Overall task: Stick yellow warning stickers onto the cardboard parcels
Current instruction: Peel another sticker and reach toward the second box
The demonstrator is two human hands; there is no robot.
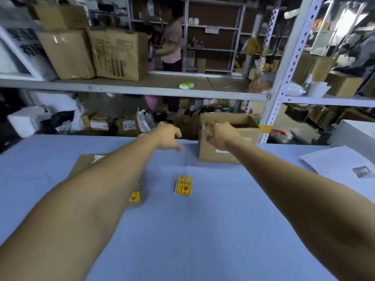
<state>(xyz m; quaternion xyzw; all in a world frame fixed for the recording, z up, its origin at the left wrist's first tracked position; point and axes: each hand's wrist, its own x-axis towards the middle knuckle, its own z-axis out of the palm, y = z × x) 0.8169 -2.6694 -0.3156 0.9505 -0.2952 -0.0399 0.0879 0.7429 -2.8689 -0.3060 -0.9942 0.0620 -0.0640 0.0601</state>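
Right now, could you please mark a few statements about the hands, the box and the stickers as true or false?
1. The right hand grips the open box. True.
2. The left hand holds a sticker. False: it holds nothing.
3. The sticker stack lies on the table. True.
4. The box stands left of both arms. False: it is at the far right, by the right hand.
5. A flat parcel under the left arm bears a yellow sticker. True.

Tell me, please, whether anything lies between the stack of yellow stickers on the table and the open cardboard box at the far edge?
Nothing visible does. The yellow stickers sit on bare blue table, and the stretch up to the cardboard box is clear. The right hand already touches the box.
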